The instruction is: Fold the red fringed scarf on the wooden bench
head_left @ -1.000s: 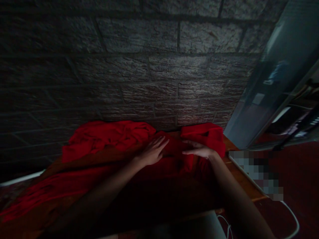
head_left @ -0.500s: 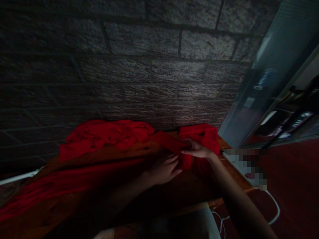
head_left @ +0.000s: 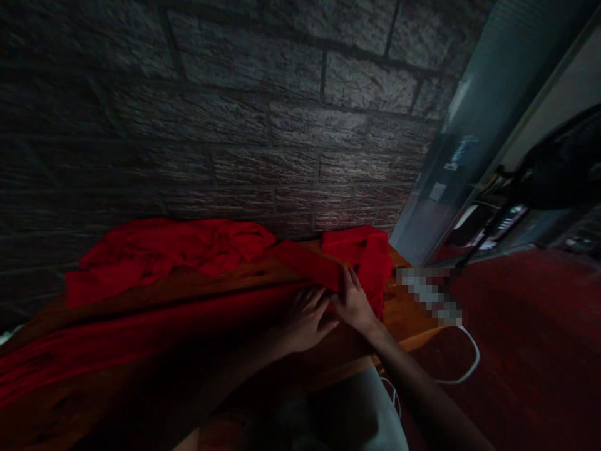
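A long red cloth stretches across the wooden table from the left toward my hands. My left hand lies on its right end, fingers stretched out and thumb apart. Close beside it, my right hand has its fingers bent over the near end of a flat folded red strip, which slants away toward the wall. Just beyond the right hand lies more folded red cloth. The underside of the right hand's grip is hidden, and shadow darkens the fabric around my left arm.
A crumpled red cloth rests along the back of the wooden table, against the grey brick wall. To the right stand a grey-blue post or door frame and a red floor. A white cable loops off the table's right end.
My right hand has come nearer to my left and its fingers have closed over the end of the folded strip. My left hand stays on the cloth. The view has shifted slightly right.
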Action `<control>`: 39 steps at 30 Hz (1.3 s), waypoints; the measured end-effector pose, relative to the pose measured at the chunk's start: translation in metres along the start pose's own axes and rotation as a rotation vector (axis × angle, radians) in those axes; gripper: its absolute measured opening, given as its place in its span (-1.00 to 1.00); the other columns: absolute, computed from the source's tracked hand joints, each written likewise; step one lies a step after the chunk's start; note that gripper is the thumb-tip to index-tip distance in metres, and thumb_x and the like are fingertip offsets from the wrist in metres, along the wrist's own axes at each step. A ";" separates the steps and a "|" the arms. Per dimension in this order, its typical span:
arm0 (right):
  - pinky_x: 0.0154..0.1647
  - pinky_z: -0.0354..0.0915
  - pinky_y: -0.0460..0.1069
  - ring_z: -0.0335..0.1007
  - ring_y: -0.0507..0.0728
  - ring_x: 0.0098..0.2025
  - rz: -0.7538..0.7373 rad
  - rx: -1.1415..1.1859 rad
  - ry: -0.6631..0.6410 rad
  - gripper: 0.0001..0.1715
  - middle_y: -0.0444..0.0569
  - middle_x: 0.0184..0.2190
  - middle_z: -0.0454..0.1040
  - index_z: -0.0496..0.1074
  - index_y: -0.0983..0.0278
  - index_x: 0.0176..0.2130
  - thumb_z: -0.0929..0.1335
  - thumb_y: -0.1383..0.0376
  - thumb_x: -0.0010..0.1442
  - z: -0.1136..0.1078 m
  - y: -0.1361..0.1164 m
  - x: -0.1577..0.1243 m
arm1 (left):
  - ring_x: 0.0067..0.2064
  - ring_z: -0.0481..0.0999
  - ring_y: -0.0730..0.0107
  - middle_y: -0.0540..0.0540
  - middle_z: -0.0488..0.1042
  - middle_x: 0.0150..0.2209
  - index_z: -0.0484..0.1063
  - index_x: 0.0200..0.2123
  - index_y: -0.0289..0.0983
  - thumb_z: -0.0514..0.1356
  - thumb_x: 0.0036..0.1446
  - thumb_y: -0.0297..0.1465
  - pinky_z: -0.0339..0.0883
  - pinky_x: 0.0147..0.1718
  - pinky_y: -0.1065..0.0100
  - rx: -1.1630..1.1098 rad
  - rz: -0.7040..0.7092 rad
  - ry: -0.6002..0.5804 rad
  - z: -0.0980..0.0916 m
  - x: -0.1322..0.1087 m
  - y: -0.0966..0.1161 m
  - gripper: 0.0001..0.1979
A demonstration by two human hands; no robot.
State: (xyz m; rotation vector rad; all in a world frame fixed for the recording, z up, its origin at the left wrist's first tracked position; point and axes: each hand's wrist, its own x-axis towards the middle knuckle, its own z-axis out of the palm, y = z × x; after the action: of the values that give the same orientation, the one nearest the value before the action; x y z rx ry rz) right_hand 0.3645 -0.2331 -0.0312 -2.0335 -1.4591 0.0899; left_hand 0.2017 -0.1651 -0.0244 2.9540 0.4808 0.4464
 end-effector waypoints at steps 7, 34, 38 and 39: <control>0.11 0.32 0.09 0.35 0.33 0.17 0.168 -0.246 -0.011 -0.22 0.38 0.26 0.20 0.03 0.48 0.34 0.32 0.35 0.22 -0.006 -0.017 0.027 | 0.42 -0.03 -0.09 -0.34 0.01 0.41 0.11 0.35 -0.33 -0.06 0.28 0.09 -0.11 0.31 -0.13 0.013 -0.065 -0.094 0.007 0.000 -0.004 -0.22; 0.07 0.34 0.13 0.38 0.31 0.09 0.220 -0.262 0.094 -0.41 0.31 0.08 0.36 0.12 0.42 0.30 0.15 0.44 0.30 0.002 -0.007 0.007 | 0.27 0.31 0.08 -0.21 0.34 0.26 0.33 0.23 -0.11 -0.05 0.25 -0.63 0.31 0.12 0.02 0.258 -0.140 -0.109 -0.023 0.068 -0.120 -0.44; -0.09 0.41 0.09 0.49 0.27 -0.03 0.282 -0.347 0.038 -0.42 0.31 0.07 0.37 0.06 0.40 0.32 0.12 0.42 0.34 -0.001 -0.009 0.004 | 0.16 0.45 0.07 -0.22 0.40 0.21 0.38 0.18 -0.13 -0.05 0.26 -0.61 0.41 0.01 0.05 0.249 -0.205 -0.058 -0.026 0.073 -0.125 -0.49; -0.13 0.42 0.09 0.52 0.27 -0.07 0.310 -0.376 0.009 -0.41 0.31 0.03 0.40 0.04 0.41 0.32 0.12 0.40 0.35 -0.002 -0.009 0.003 | 0.15 0.46 0.05 -0.23 0.37 0.23 0.36 0.20 -0.15 -0.06 0.27 -0.61 0.41 0.00 0.04 0.259 -0.222 -0.027 -0.028 0.073 -0.128 -0.48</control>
State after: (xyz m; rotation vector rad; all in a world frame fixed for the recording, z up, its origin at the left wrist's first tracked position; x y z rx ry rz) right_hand 0.3585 -0.2300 -0.0239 -2.5510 -1.2124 -0.0725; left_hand 0.2221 -0.0191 0.0015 3.0910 0.9165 0.3411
